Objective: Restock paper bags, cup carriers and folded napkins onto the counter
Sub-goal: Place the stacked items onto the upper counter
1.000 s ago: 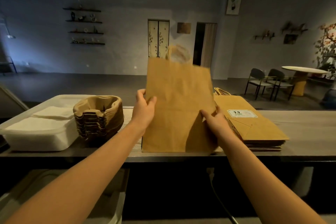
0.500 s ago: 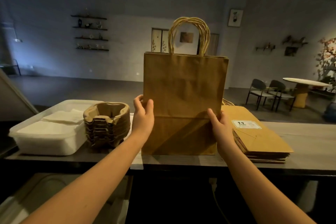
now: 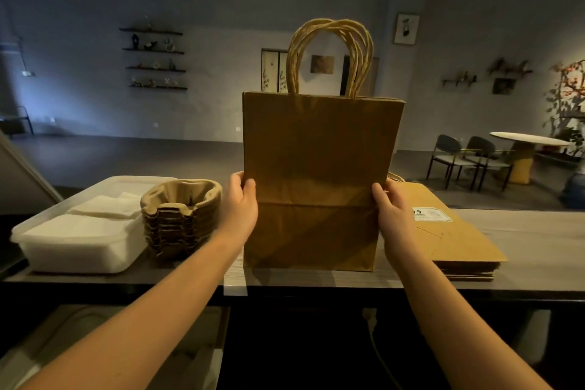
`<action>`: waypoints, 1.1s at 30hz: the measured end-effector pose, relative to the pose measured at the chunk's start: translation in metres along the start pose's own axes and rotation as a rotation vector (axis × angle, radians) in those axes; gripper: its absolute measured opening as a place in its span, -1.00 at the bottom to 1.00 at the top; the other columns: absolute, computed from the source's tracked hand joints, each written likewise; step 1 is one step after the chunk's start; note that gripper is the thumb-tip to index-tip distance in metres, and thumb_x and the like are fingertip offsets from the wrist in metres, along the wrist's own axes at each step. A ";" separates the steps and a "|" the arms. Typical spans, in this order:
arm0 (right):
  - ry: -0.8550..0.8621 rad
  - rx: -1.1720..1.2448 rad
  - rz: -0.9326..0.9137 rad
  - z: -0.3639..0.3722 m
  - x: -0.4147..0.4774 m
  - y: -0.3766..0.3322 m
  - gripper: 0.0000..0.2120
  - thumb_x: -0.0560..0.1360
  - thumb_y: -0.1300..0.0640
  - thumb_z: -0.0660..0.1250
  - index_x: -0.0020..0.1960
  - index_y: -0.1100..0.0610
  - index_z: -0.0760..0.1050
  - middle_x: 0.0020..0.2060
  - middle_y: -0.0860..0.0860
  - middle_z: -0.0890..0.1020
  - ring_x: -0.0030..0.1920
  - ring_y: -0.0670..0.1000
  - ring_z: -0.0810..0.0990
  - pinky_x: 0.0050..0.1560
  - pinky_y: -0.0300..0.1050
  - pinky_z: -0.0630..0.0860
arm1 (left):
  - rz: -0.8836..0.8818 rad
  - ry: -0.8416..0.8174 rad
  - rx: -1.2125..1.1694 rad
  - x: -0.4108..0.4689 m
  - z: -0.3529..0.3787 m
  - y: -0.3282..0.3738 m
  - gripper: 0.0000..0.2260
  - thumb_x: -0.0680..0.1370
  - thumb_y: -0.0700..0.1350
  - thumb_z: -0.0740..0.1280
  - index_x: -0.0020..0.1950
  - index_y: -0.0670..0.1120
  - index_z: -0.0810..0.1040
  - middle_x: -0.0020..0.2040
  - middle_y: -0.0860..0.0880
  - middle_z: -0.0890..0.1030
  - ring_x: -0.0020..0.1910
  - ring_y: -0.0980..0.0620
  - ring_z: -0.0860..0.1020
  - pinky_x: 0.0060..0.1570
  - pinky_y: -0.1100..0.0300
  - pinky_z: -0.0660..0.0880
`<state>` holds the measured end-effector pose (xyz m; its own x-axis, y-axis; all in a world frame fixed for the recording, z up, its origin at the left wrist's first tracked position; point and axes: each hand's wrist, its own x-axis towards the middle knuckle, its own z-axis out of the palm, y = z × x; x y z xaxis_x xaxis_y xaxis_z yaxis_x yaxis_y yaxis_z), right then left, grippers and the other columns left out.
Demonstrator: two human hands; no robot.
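A bundle of flat brown paper bags (image 3: 316, 174) with twisted handles stands upright on its lower edge on the counter (image 3: 538, 250). My left hand (image 3: 242, 203) grips its left edge and my right hand (image 3: 391, 212) grips its right edge, thumbs on the near face. To the right lies a flat stack of brown paper bags (image 3: 456, 241) with a white label. Left of the bundle stands a stack of moulded cup carriers (image 3: 180, 215). Further left, a white plastic tub (image 3: 79, 250) holds folded napkins (image 3: 104, 209).
Below the counter's front edge a pale bin (image 3: 79, 351) sits at the lower left and a cable (image 3: 376, 345) hangs down. Beyond the counter lie a dark floor, chairs (image 3: 468, 161) and a round table (image 3: 525, 142) at the right.
The bundle of bags was tilted and blurred a second ago; it now stands upright and still with the handles up. Both hands keep their hold on its edges.
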<state>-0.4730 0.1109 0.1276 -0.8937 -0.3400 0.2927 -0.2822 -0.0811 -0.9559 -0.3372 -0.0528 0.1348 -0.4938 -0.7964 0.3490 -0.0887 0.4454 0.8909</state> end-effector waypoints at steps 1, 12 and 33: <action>0.010 -0.043 -0.005 -0.003 0.002 -0.002 -0.59 0.59 0.00 0.13 0.39 0.12 0.30 0.25 0.05 0.44 0.27 0.05 0.41 0.31 0.00 0.37 | 0.028 0.019 0.082 0.003 -0.004 0.000 -0.67 0.65 -0.05 0.05 0.37 -0.12 0.33 0.26 -0.14 0.41 0.11 -0.03 0.46 0.00 0.21 0.45; -0.040 0.110 -0.015 -0.030 0.002 -0.037 -0.81 0.61 0.23 0.08 0.02 0.20 0.47 -0.21 0.02 0.60 -0.13 -0.02 0.57 -0.27 -0.26 0.51 | -0.195 -0.323 -0.502 0.017 -0.029 0.040 -0.80 0.63 -0.28 0.10 0.02 -0.14 0.51 -0.05 -0.14 0.62 -0.08 -0.02 0.62 -0.06 0.15 0.57; -0.233 -0.681 0.252 0.009 0.007 0.037 -0.63 0.59 0.21 0.13 0.39 0.16 0.31 0.28 0.11 0.46 0.25 0.10 0.43 0.12 -0.08 0.38 | -0.309 -0.480 0.594 0.024 0.034 -0.037 -0.54 0.61 -0.13 0.16 0.46 -0.15 0.08 0.26 -0.17 0.40 0.06 -0.05 0.42 -0.01 0.16 0.45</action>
<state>-0.4861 0.0972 0.0941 -0.8841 -0.4670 -0.0174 -0.2997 0.5950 -0.7457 -0.3755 -0.0747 0.1000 -0.6764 -0.7169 -0.1687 -0.6575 0.4847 0.5768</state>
